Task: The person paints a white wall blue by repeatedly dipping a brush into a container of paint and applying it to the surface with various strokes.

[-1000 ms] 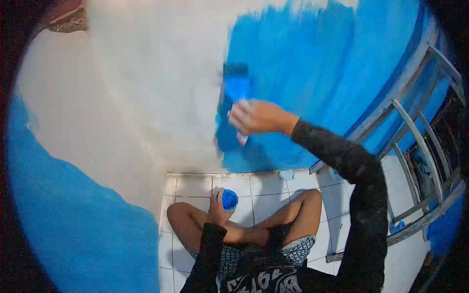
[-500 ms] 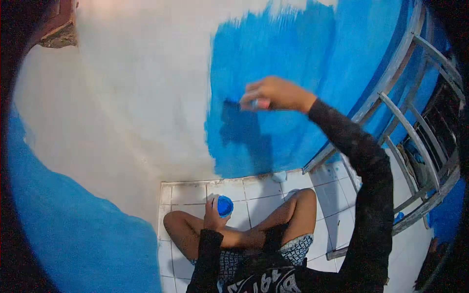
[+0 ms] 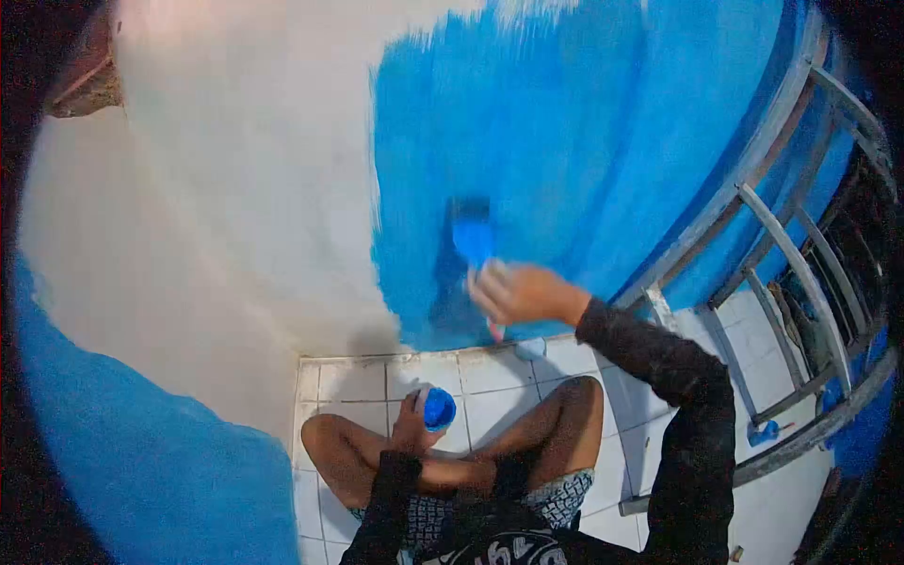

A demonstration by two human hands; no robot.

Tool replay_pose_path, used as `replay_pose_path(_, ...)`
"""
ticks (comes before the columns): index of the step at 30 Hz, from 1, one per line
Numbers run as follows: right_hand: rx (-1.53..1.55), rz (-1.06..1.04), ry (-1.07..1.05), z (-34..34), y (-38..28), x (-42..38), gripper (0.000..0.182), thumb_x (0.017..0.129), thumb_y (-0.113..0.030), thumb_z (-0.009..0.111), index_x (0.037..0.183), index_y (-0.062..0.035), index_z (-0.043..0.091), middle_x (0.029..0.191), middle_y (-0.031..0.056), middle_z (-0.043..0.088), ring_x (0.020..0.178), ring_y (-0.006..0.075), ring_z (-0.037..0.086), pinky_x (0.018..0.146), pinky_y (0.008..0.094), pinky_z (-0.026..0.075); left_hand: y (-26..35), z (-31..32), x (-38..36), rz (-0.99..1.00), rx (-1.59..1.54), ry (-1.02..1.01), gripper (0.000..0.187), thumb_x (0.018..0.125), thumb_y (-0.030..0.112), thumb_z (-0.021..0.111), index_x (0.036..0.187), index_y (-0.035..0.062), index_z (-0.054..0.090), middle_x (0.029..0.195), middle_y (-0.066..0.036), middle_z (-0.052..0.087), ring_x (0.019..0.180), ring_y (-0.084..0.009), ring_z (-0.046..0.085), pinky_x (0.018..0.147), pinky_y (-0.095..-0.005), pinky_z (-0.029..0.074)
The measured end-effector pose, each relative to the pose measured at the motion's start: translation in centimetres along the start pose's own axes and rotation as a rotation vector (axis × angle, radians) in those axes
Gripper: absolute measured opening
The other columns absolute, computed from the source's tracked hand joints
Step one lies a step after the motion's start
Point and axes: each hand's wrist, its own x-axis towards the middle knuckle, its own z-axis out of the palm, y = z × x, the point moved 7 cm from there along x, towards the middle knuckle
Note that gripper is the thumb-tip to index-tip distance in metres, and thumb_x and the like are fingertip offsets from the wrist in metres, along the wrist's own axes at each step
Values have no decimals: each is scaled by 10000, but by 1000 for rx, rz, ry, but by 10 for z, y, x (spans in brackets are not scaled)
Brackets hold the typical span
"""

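Note:
My right hand [image 3: 520, 294] grips a paintbrush [image 3: 473, 240] by its handle, with the bristles pointing up against the blue-painted part of the wall [image 3: 565, 141]. The brush and fingers are slightly blurred by motion. Low over my crossed legs, my left hand [image 3: 411, 426] is wrapped round a small cup of blue paint [image 3: 439, 409], its mouth turned up toward me. Left of the blue patch the wall is bare whitish plaster [image 3: 254, 179].
A wooden ladder [image 3: 772, 212] leans along the right side. White floor tiles [image 3: 353, 381] meet the wall's foot. Beside the ladder's lower end lies a blue-stained brush-like item [image 3: 765, 433]. Blue paint [image 3: 169, 452] also covers the lower left wall.
My right hand has moved down the wall, and the brush now shows with its bristles upward. The left hand still holds the cup, a little lower and to the right in view.

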Motion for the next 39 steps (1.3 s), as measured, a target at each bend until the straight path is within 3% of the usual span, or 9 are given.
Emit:
replay_pose_path(2, 249, -82, -79, 37, -49, -23, 249, 817, -243, 586, 901, -10, 557, 843, 95, 564, 768, 218, 606, 597, 333, 541, 2, 2, -1, -64, 9, -36, 1038, 602, 260, 882, 1469, 129, 326, 1320, -191, 470, 1224, -403, 490, 980, -474, 489)
replay_pose_path(5, 454, -140, -138, 54, -54, -30, 180, 828, -212, 577, 880, -44, 538, 811, 68, 541, 774, 209, 616, 572, 350, 529, -2, 11, -2, -25, 31, -16, 1041, 613, 287, 877, 1474, 131, 313, 1313, -193, 471, 1227, -405, 487, 964, -486, 501)
replay_pose_path(9, 564, 55, -79, -2, 42, -3, 123, 875, -192, 553, 960, -104, 559, 840, 57, 565, 812, 240, 640, 592, 381, 530, -36, 40, -6, -2, -38, 0, 1032, 641, 340, 864, 1484, 143, 301, 1326, -209, 467, 1203, -417, 511, 940, -493, 520)
replay_pose_path(11, 538, 106, -162, -32, 87, 8, 222, 880, -199, 562, 1092, -147, 603, 904, 43, 596, 827, 210, 639, 594, 362, 519, -22, 28, -6, 0, -25, 40, 1022, 643, 351, 865, 1475, 132, 314, 1326, -211, 471, 1204, -417, 512, 940, -491, 520)
replay_pose_path(16, 137, 188, 307, -160, 181, 25, 286, 847, -165, 652, 1122, -87, 649, 838, 64, 629, 712, 226, 643, 588, 333, 517, -14, 18, -11, 9, -5, 96, 989, 646, 365, 873, 1445, 97, 356, 1319, -225, 484, 1209, -421, 513, 950, -486, 514)
replay_pose_path(20, -176, 241, 519, -171, 204, 15, 229, 852, -160, 664, 1069, -90, 645, 773, 59, 560, 677, 232, 604, 554, 333, 495, -3, 12, -5, 33, -29, 92, 960, 662, 355, 872, 1435, 87, 370, 1360, -256, 443, 1218, -437, 503, 969, -489, 498)
replay_pose_path(29, -122, 282, 264, -20, 25, -21, 326, 842, -156, 737, 1118, -11, 643, 817, 40, 539, 689, 161, 579, 544, 275, 485, -7, 17, -13, -51, -35, 75, 1044, 635, 317, 893, 1465, 98, 297, 1377, -247, 446, 1243, -452, 479, 1041, -529, 442)
replay_pose_path(31, -10, 365, 249, 5, -13, -34, 349, 843, -167, 747, 1134, -12, 630, 815, 39, 534, 687, 161, 574, 543, 268, 484, -6, 17, -8, 16, 16, 101, 952, 690, 365, 861, 1434, 60, 351, 1384, -250, 431, 1253, -435, 486, 974, -492, 501)
replay_pose_path(39, 437, 749, 100, 108, -143, -99, 482, 813, -66, 654, 1288, -92, 578, 916, 95, 586, 799, 241, 641, 595, 347, 535, -1, 13, -4, -13, 1, 87, 991, 692, 385, 863, 1451, 56, 317, 1377, -250, 422, 1225, -448, 494, 977, -498, 493)
